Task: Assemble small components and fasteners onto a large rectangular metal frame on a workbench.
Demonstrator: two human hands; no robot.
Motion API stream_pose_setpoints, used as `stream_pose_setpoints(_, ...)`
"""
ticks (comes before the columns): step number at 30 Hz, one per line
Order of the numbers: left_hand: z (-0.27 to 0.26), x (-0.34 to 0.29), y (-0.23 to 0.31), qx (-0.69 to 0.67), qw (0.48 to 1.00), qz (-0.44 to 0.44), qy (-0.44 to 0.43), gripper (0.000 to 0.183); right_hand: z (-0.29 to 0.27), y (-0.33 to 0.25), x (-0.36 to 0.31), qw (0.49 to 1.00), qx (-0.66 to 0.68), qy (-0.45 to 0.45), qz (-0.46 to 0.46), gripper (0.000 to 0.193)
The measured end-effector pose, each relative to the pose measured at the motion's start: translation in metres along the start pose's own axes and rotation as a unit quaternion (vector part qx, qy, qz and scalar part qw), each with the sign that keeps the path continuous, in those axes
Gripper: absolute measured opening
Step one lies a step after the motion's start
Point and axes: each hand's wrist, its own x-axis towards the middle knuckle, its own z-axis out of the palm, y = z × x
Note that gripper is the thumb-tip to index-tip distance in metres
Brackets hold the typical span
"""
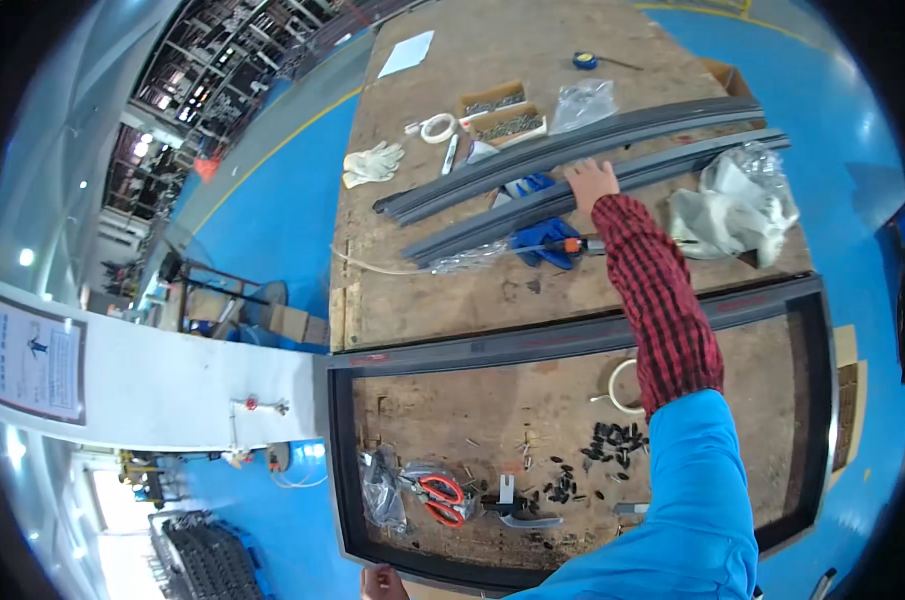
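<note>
- 2 hands: right hand [592, 187] lies over the near profile, fingers fairly extended, can't tell if gripping; left hand [382, 582] at lower edge, fingers curled by the frame's near side, can't tell what it holds.
- 2 long profiles on table [412, 310], side by side: near profile [492, 225], far profile [532, 158]. Both dark grey, slim, lengthwise ridges.
- 1 dark grey rectangular frame [512, 345], nearer the person.
- 1 red-handled scissors [442, 499], inside frame.
- 1 tape measure [584, 61], beyond profiles.
</note>
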Motion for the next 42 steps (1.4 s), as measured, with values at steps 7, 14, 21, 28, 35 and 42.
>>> stream_pose_setpoints(7,0.023,0.041,0.097,-0.031,0.99,0.071,-0.121,0.009,-0.021,0.015,0.028,0.988,0.048,-0.13,-0.072,0.027)
stream_pose_setpoints(14,0.041,0.05,0.106,-0.055,0.98,0.089,-0.169,0.011,-0.011,0.024,0.049,0.929,0.113,-0.34,-0.094,0.037)
stream_pose_setpoints(21,0.063,0.07,0.102,-0.116,0.977,0.113,-0.142,0.01,-0.044,0.01,0.032,0.954,0.102,-0.27,-0.079,0.045)
stream_pose_setpoints(28,0.19,0.265,0.283,-0.124,0.903,0.405,-0.076,0.014,0.013,0.012,0.0,0.98,0.085,-0.129,-0.121,0.048)
stream_pose_setpoints(35,0.316,0.359,0.296,0.054,0.959,0.238,-0.142,0.017,-0.005,0.012,-0.028,0.98,0.186,0.059,-0.049,0.033)
stream_pose_setpoints(42,0.357,0.382,0.245,-0.282,0.907,-0.083,-0.303,0.018,-0.006,0.026,-0.026,0.953,0.086,0.082,-0.28,0.027)
